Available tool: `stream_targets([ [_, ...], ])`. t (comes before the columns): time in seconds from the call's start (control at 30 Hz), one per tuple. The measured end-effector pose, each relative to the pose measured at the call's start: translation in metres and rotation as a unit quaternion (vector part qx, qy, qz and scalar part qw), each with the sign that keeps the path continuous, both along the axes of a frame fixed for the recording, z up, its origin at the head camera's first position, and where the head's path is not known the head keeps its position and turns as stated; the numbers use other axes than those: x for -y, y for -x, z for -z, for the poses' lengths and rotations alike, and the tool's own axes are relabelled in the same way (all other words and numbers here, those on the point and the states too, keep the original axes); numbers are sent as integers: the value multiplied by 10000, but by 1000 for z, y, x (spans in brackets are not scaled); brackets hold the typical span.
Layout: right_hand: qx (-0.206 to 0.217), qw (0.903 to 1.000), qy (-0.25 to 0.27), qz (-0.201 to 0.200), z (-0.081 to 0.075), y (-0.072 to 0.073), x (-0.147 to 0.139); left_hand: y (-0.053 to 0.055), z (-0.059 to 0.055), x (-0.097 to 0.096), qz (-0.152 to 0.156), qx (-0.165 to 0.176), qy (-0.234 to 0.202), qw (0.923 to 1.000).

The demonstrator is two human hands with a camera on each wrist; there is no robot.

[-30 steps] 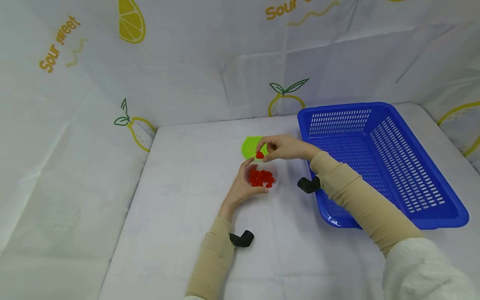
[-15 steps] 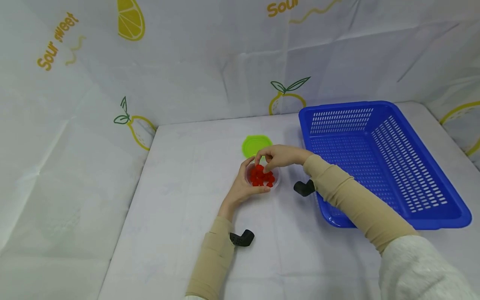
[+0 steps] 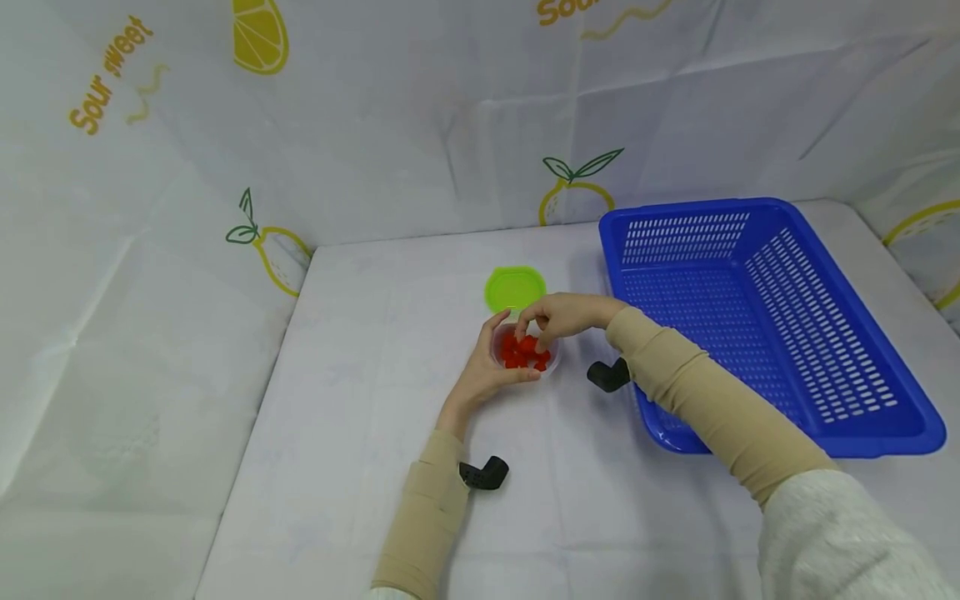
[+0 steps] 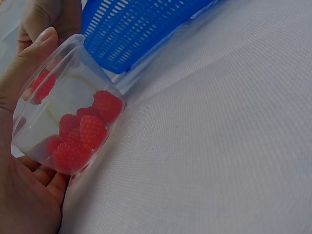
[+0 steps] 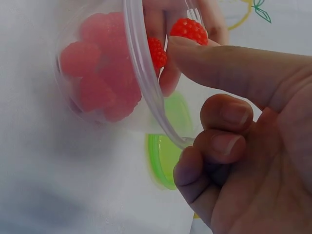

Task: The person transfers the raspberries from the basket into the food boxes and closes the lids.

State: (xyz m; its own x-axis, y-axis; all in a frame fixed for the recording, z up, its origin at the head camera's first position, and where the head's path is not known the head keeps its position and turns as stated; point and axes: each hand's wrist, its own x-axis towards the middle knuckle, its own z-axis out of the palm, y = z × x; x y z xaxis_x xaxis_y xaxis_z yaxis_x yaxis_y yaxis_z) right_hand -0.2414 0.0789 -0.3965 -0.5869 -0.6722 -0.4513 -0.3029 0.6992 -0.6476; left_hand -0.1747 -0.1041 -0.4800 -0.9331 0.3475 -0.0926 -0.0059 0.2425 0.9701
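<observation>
My left hand [image 3: 480,377] grips a clear plastic cup [image 4: 95,66] by its sides, thumb and fingers curled round it on the white cloth. Several red raspberries [image 4: 78,148] lie heaped in its bottom. From the right, my right hand [image 3: 573,313] reaches into the cup's mouth with bent fingers. Thumb and forefinger pinch a raspberry [image 5: 189,31] at the opening; another raspberry [image 5: 157,52] shows close beside it, just past the rim. The right hand's other fingers are curled near the rim in the right wrist view.
A green lid [image 3: 514,288] lies flat just behind the cup. To the right stands a large blue plastic basket [image 3: 757,444] with slotted walls, and my right forearm crosses its near left corner. White lemon-print cloth covers the table [image 3: 360,433] and the back wall.
My right hand has come down from above the cup's far rim into its mouth, carrying a raspberry, uncovering more of the green lid. The left hand keeps its grip in the same place.
</observation>
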Motion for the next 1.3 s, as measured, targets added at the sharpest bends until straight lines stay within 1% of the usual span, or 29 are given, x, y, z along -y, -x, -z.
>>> stream_targets([
  [0.1, -39, 9998, -54, -175, 1, 0, -1, 5, 14, 0, -50, -94, -43, 9999],
  [0.23, 10, 9996, -49, -269, 3, 1, -2, 7, 14, 0, -11, -7, -75, 10000],
  [0.43, 123, 9999, 13, -108, 1, 0, -4, 6, 14, -1, -7, 13, -59, 10000],
  [0.57, 229, 9997, 74, 84, 0, -1, -5, 4, 14, -2, -87, -38, -56, 9999],
  [0.67, 252, 9995, 128, 136, 0, -1, -8, 3, 15, -1, -230, -84, -130, 9996],
  [0.8, 173, 9996, 182, 109, -2, 0, -13, 3, 16, -1, -388, -141, -249, 9988],
  [0.9, 39, 9996, 235, 156, -6, -1, -18, 1, 16, -2, -461, -168, -227, 9985],
  [0.97, -89, 9991, 308, 268, -10, -2, -21, 0, 16, -2, -560, -187, -226, 9980],
  [1.07, -268, 9973, 400, 547, -18, -5, -25, 0, 15, -3, -708, -212, -200, 9971],
  [1.2, -379, 9928, 404, 1064, -34, -11, -27, -1, 13, -3, -798, -182, -104, 9966],
  [1.3, -500, 9854, 565, 1527, -46, -14, -26, 0, 9, 0, -824, -187, -62, 9964],
])
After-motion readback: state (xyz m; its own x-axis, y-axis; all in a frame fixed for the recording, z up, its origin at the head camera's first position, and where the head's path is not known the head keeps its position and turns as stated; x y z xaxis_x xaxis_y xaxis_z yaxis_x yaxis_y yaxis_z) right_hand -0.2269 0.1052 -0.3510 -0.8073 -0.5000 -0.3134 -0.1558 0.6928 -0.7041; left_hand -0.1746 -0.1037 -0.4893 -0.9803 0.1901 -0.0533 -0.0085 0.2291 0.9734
